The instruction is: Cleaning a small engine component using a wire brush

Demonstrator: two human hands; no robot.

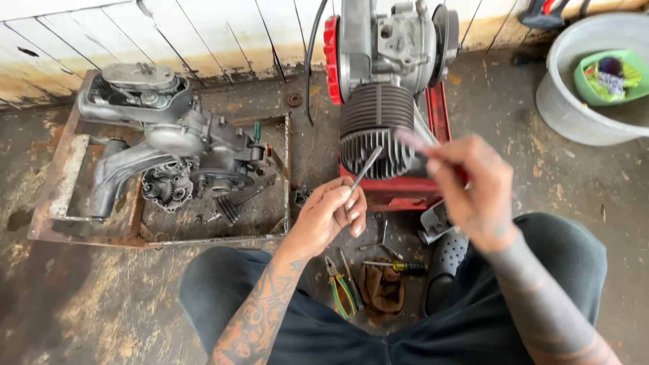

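My left hand is closed around a thin metal rod that points up toward the finned engine cylinder. My right hand hovers blurred just right of the cylinder fins, fingers bent together; I cannot tell whether it holds anything. The cylinder belongs to a grey engine with a red fan cover, standing on a red stand. I sit on the floor with my knees on either side of the tools.
A second dismantled engine lies in a rusty metal tray at the left. Pliers, a screwdriver and a brown rag lie between my legs. A grey basin holding a green tub stands at the upper right.
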